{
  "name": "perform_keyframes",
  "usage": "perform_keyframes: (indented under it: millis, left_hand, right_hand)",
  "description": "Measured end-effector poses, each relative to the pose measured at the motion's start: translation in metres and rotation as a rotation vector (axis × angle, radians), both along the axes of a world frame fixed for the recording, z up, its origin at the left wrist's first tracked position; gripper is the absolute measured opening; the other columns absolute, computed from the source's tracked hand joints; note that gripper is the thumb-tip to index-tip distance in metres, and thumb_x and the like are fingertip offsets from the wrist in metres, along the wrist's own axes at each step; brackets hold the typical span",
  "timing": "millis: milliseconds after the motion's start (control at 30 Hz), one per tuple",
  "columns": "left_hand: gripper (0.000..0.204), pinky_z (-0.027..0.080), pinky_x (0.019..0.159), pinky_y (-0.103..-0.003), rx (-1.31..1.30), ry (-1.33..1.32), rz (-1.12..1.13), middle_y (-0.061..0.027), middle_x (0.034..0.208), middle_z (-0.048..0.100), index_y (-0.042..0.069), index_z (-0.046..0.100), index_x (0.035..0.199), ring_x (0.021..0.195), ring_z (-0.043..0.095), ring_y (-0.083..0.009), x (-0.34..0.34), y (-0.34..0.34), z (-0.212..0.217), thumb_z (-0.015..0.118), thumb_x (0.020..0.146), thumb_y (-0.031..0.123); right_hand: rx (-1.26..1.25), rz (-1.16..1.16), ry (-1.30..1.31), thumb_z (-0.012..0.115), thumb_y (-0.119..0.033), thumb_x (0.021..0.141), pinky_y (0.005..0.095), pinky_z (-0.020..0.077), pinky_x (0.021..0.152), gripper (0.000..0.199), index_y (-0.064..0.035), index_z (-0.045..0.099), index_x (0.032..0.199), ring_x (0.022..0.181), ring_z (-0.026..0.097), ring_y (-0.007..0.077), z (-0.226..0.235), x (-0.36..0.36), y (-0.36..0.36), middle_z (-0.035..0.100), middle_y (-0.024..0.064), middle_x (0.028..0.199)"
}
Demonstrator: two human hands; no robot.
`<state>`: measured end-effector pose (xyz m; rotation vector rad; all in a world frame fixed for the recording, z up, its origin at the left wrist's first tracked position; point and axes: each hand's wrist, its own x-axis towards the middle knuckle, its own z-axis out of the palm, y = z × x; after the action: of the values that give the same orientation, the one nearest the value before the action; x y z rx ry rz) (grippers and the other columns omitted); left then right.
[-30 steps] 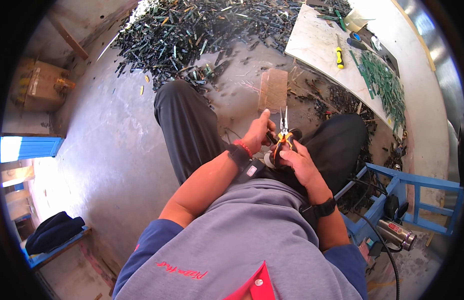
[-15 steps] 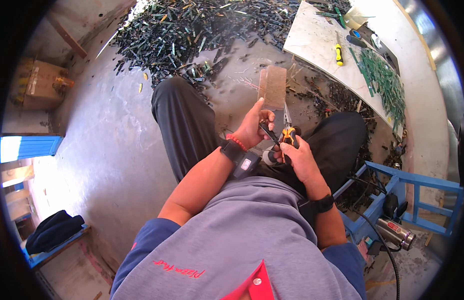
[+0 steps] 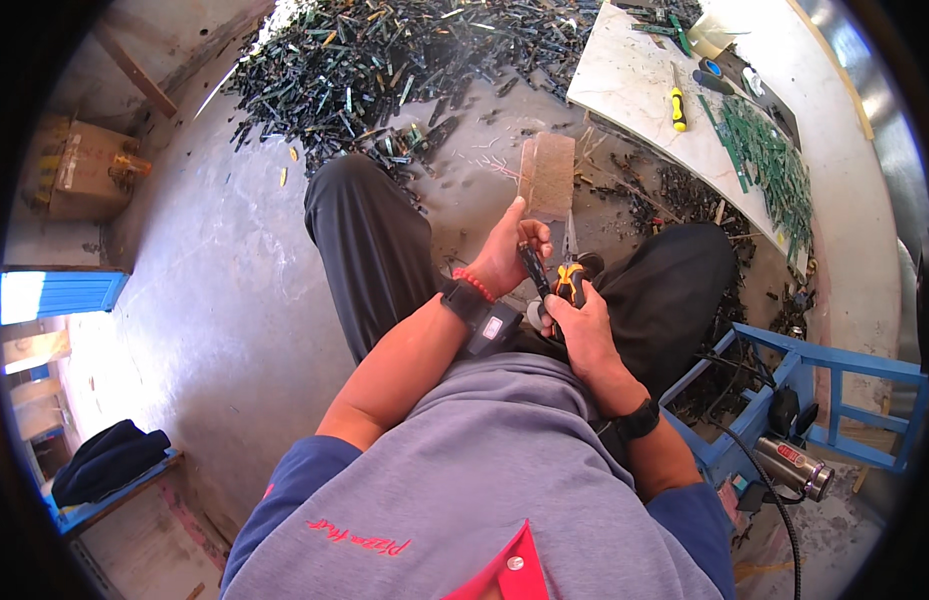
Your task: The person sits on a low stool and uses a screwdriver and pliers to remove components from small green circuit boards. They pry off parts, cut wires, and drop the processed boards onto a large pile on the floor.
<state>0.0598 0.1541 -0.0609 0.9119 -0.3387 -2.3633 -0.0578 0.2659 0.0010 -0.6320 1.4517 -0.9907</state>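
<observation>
Left hand (image 3: 504,255): closed on the lower edge of a brown rectangular board (image 3: 547,177), held upright above the knees.
Right hand (image 3: 574,320): fingers wrapped around orange-and-black pliers (image 3: 567,275), tips pointing up at the board's lower edge.
Change: compared with a second earlier, the board had been raised and the pliers stood nearer its edge; judged, a fresh bite was being lined up.
Surroundings: dark scrap pile (image 3: 384,60) on the floor ahead; white slab (image 3: 634,85) carrying a yellow screwdriver (image 3: 676,105) and green strips (image 3: 769,165).

Grey shirt (image 3: 484,470) with blue sleeves, black trousers (image 3: 369,240), black wristbands (plus red beads (image 3: 474,285) on the left).
</observation>
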Motion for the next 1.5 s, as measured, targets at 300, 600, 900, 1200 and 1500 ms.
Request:
perform_keyframes:
  millis: [300, 600, 900, 1200, 1500]
  left_hand:
    - [0.056, 0.040, 0.054, -0.032, 0.058, -0.042, 0.005, -0.0021, 0.059, 0.048, 0.007, 0.051, 0.076, 0.053, 0.045, -0.0165, 0.003, -0.004, -0.023, 0.035, 0.094, 0.058]
    - [0.058, 0.039, 0.054, -0.032, 0.083, -0.088, 0.068, -0.0035, 0.059, 0.047, 0.006, 0.051, 0.076, 0.053, 0.043, -0.0184, 0.000, -0.003, -0.012, 0.036, 0.093, 0.059]
    - [0.064, 0.040, 0.056, -0.033, 0.061, 0.059, 0.077, -0.0030, 0.063, 0.049, 0.007, 0.052, 0.074, 0.057, 0.045, -0.0164, 0.003, -0.004, -0.002, 0.032, 0.091, 0.065]
    - [0.069, 0.033, 0.048, -0.028, -0.052, 0.005, 0.011, -0.0044, 0.066, 0.053, 0.007, 0.054, 0.076, 0.050, 0.042, -0.0160, 0.004, 0.000, 0.018, 0.027, 0.089, 0.070]
    - [0.065, 0.038, 0.047, -0.028, -0.292, -0.028, -0.196, -0.0068, 0.073, 0.055, 0.006, 0.051, 0.082, 0.052, 0.045, -0.0163, 0.003, 0.001, 0.011, 0.025, 0.092, 0.065]
  right_hand:
    - [-0.013, -0.013, -0.098, 0.059, -0.008, 0.087, 0.0247, 0.0445, 0.053, 0.015, -0.0019, 0.050, 0.097, 0.061, 0.054, 0.0116, 0.032, 0.013, -0.009, 0.054, 0.0045, 0.072]
    - [-0.109, 0.036, 0.039, 0.060, -0.002, 0.087, 0.0246, 0.0463, 0.055, 0.017, -0.0005, 0.049, 0.100, 0.062, 0.054, 0.0106, 0.026, 0.020, -0.006, 0.054, 0.0035, 0.073]
    - [-0.010, -0.075, 0.007, 0.054, -0.004, 0.088, 0.0255, 0.0451, 0.053, 0.013, -0.0034, 0.048, 0.099, 0.061, 0.053, 0.0122, 0.013, 0.014, -0.005, 0.053, 0.0040, 0.074]
    - [0.019, -0.250, -0.347, 0.052, -0.007, 0.088, 0.0300, 0.0456, 0.060, 0.012, -0.0068, 0.047, 0.098, 0.069, 0.052, 0.0128, -0.002, 0.013, -0.010, 0.053, 0.0041, 0.082]
    - [-0.050, -0.309, -0.427, 0.053, -0.008, 0.087, 0.0302, 0.0466, 0.061, 0.006, -0.0035, 0.053, 0.091, 0.071, 0.054, 0.0130, -0.005, 0.016, -0.023, 0.058, 0.0070, 0.086]
